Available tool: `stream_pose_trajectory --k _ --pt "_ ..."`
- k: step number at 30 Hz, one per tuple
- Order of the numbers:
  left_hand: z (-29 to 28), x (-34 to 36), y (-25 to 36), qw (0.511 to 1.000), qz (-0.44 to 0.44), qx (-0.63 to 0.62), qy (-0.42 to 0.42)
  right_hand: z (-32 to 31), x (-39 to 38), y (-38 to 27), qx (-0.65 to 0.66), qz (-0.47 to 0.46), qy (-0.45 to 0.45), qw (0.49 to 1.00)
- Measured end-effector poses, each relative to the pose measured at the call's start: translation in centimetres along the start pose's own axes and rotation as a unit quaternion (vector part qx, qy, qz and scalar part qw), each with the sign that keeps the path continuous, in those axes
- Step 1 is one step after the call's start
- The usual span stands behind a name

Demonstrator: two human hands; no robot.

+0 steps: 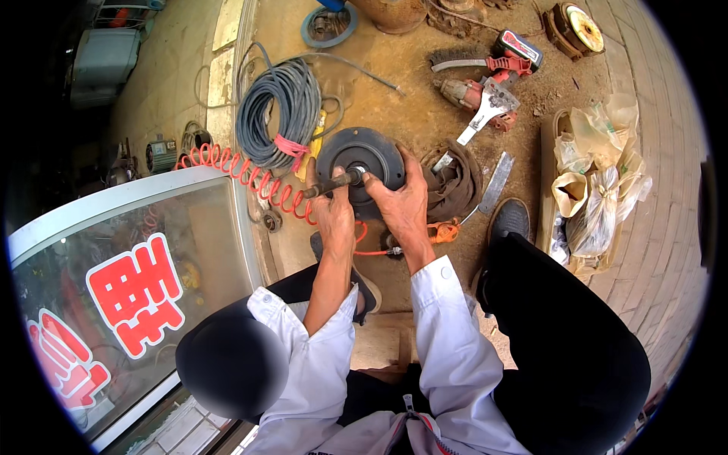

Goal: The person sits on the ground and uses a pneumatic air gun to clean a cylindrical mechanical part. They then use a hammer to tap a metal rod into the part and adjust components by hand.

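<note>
A round black disc [383, 154] with a raised hub is between my two hands, face up above the dirty ground. A dark brown metal shaft [334, 185] stands out from its hub, slanting to the left. My left hand [332, 212] grips the disc's left side, its thumb along the shaft. My right hand [400, 199] is closed on the right rim, thumb near the hub. Beyond the disc to the left lies a coil of grey hose [279, 114] with a pink tie. An orange blow gun [443, 230] lies just right of my right wrist.
A red coiled air hose [265, 186] runs left beside a glass door [205, 220]. Ahead right lie a red cordless impact wrench [464, 94], a white-handled scraper [479, 121] and a metal strip [497, 182]. A box of plastic bags [599, 220] stands right; a basin [329, 26] of parts, far.
</note>
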State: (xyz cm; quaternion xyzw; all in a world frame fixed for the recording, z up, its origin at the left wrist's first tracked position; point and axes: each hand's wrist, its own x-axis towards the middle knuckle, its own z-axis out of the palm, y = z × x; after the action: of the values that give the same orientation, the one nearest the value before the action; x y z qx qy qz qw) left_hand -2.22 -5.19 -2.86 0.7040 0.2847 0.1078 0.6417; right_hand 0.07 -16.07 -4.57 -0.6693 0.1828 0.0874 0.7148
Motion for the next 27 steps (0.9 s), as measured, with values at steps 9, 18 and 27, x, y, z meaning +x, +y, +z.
stream_pose_trajectory --k 9,18,27 --pt "0.3 -0.2 1.0 1.0 -0.007 0.001 -0.009 0.2 0.0 -0.4 -0.039 -0.018 0.008 0.999" --pt "-0.4 -0.2 -0.2 1.0 -0.006 0.012 0.007 0.5 0.0 -0.1 -0.024 -0.005 0.002 1.0" --pt "-0.3 -0.2 0.3 1.0 -0.016 -0.002 -0.003 0.6 0.0 -0.5 -0.025 0.008 0.002 1.0"
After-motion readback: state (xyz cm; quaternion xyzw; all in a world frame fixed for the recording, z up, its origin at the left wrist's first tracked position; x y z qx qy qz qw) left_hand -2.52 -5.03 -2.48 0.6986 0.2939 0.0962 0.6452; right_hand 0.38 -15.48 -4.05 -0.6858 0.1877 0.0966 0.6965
